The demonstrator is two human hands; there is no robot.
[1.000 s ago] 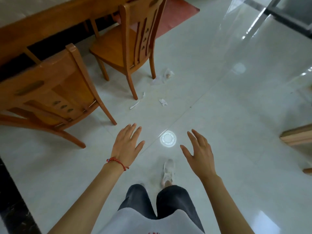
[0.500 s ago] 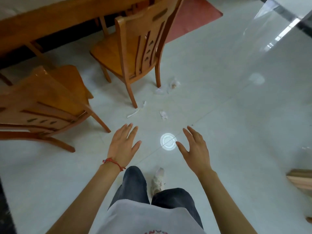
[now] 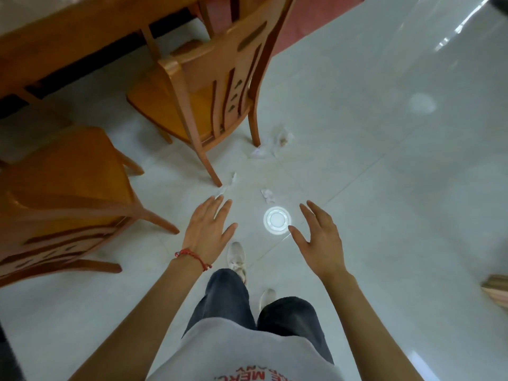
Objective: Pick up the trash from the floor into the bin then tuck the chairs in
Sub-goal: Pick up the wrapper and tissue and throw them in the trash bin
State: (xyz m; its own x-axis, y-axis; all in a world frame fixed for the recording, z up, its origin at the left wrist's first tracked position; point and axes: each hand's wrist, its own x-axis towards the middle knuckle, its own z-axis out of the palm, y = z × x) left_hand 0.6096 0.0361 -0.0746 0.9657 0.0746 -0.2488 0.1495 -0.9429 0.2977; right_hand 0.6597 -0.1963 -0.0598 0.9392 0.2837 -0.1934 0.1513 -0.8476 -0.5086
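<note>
Your left hand (image 3: 207, 229): fingers spread, holding nothing, above the floor (image 3: 384, 188). Your right hand (image 3: 320, 237): fingers spread and slightly bent, holding nothing. Trash on the floor: a crumpled scrap (image 3: 268, 195) just beyond your hands; a thin strip (image 3: 226, 187) at the near chair (image 3: 209, 86) leg; a crumpled cluster (image 3: 275, 145) beside its other rear leg. Second chair (image 3: 63, 193): on your left, pulled out from the wooden surface (image 3: 68, 42).
</note>
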